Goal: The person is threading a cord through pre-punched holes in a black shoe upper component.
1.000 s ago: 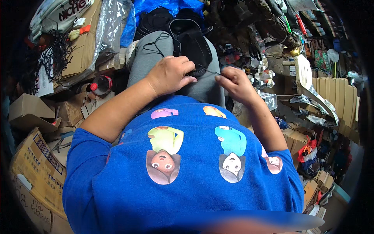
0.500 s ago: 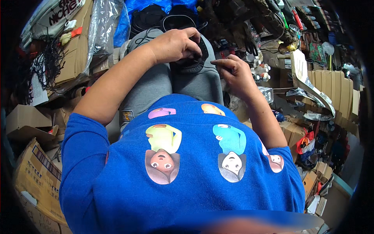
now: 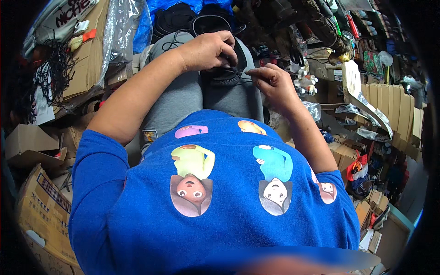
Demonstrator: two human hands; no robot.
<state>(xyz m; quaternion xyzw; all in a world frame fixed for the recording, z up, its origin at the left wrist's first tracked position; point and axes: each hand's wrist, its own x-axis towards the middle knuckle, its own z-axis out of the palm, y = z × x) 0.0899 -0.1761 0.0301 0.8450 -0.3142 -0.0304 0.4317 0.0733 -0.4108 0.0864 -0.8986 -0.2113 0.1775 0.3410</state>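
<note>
A black piece point(image 3: 225, 81) with a ridged, stitched-looking rounded edge, much like a shoe, rests on my right thigh. Over its upper part bends my left hand point(image 3: 214, 51), its thumb and fingers curled down against it; what they pinch there is hidden. My right hand point(image 3: 276, 87) sits just right of the piece, fingers curled and thumb near the index fingertip. Between the hands runs a thin dark cord point(image 3: 243, 73), ending at my right fingertips, which appear closed on it.
Black round items point(image 3: 174, 20) lie beyond my knees beside blue plastic sheeting point(image 3: 143, 32). On the left are cardboard boxes point(image 3: 34, 144) and tangled black cords point(image 3: 57, 75). At right stand small bottles point(image 3: 306, 83), a white curved frame point(image 3: 355, 87) and stacked cardboard point(image 3: 389, 103).
My left fingers have shifted slightly on the black piece. The right fingertips have drawn a little downward, and the cord between the hands lies differently.
</note>
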